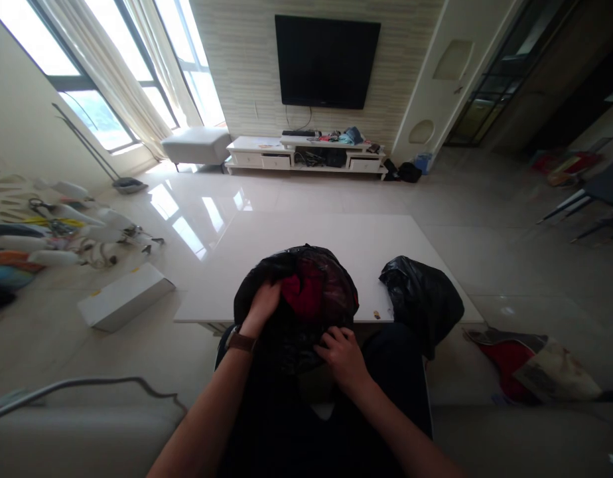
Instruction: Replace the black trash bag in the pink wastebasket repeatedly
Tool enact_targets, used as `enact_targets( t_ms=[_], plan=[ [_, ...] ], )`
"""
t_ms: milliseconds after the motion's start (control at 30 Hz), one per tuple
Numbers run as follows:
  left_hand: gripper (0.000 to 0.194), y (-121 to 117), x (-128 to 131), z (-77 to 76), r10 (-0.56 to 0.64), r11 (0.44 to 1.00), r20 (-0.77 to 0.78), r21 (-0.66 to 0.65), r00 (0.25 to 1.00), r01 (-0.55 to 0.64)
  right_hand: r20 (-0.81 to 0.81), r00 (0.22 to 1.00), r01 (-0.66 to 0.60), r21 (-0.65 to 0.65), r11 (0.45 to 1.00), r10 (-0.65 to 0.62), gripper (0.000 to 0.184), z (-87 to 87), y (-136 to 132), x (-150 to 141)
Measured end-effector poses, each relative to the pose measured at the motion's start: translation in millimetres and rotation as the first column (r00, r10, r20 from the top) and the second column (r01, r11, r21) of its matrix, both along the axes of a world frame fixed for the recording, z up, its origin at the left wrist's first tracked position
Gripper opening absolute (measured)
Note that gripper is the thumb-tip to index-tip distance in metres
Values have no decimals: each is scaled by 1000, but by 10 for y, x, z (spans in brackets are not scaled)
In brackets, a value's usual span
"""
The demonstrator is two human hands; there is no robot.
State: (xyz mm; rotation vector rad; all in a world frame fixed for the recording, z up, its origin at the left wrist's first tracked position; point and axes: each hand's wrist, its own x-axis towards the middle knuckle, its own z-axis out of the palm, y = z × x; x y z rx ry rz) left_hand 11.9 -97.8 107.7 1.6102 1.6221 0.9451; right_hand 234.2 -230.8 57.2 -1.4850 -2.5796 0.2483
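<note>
A bulging black plastic bag (294, 352) rests at the table's near edge, over my lap. Dark red cloth (304, 292) shows in its opening. My left hand (265, 304), with a brown watch strap on the wrist, reaches into the left side of the opening; its fingertips are blurred and lost in the dark folds. Bent fingers of my right hand (342, 355) pinch the bag's near right edge. To the right, a second black plastic bag (423, 295) slumps over the table edge, apart from both hands.
The white table (286, 229) spans the middle, with a small brown scrap (377, 315) near its front edge. On the floor at left lie a white box (130, 299) and cluttered equipment (82, 229). A red and grey item (508, 362) lies at right. A TV cabinet (306, 159) stands beyond.
</note>
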Motion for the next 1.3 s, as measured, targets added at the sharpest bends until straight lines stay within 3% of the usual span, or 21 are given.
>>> enact_targets(
  t_ms=[167, 300, 367, 433, 500, 567, 633, 667, 700, 767, 833, 867, 1033, 1100, 1167, 1233, 1300],
  plan=[
    [47, -46, 40, -17, -95, 991, 28, -88, 995, 97, 3, 1000, 8, 10, 1000, -8, 19, -39, -55, -32],
    [54, -98, 95, 27, 62, 996, -27, -57, 998, -63, 6, 1000, 12, 15, 1000, -12, 18, -25, -68, -52],
    [55, -201, 137, 116, -13, 995, -91, -97, 996, 4, 9, 1000, 17, 10, 1000, -17, 18, 7, -62, -54],
    [43, -392, 163, 237, -177, 977, -102, -139, 979, 163, 5, 1000, 23, 9, 1000, -23, 18, 40, -56, -42],
    [28, -639, 134, 356, -229, 971, -73, -86, 971, 223, -8, 999, 34, 18, 999, -34, 18, 60, -54, -16],
    [24, -873, 28, 428, -5, 991, -104, 135, 995, 19, -28, 999, 47, 39, 998, -46, 17, 57, -59, 16],
    [36, -1029, -147, 419, 316, 890, -131, 383, 940, -246, -46, 998, 53, 67, 996, -50, 20, 43, -70, 45],
    [47, -1069, -249, 383, 416, 844, -116, 418, 902, -335, -54, 997, 60, 84, 995, -55, 22, 38, -76, 56],
    [57, -1086, -353, 331, 472, 827, -79, 384, 878, -411, -62, 996, 72, 100, 992, -66, 25, 38, -83, 66],
    [64, -1079, -539, 202, 469, 872, 29, 142, 883, -468, -84, 992, 108, 121, 987, -99, 28, 69, -94, 87],
    [59, -1057, -659, 86, 422, 906, 151, -94, 894, -412, -124, 986, 127, 106, 986, -114, 34, 145, -105, 119],
    [57, -1050, -688, 45, 396, 916, 184, -153, 900, -372, -146, 984, 116, 82, 990, -103, 41, 195, -111, 141],
    [60, -1036, -616, 17, 328, 939, 259, -196, 909, -283, -282, 957, 66, -19, 998, -69, 61, 387, -138, 296],
    [58, -1022, -573, 30, 312, 941, 289, -223, 905, -254, -402, 905, 162, 29, 986, -136, 64, 362, -123, 361],
    [56, -1015, -551, 29, 299, 946, 287, -216, 910, -243, -570, 787, 312, 40, 949, -235, 65, 278, -83, 412],
    [55, -1026, -536, 15, 292, 949, 276, -205, 916, -240, -732, 594, 398, -92, 913, -333, 73, 162, -31, 435],
    [54, -1055, -514, -6, 282, 950, 287, -218, 915, -225, -825, 376, 336, -304, 892, -423, 86, 36, 18, 421]
  ],
)
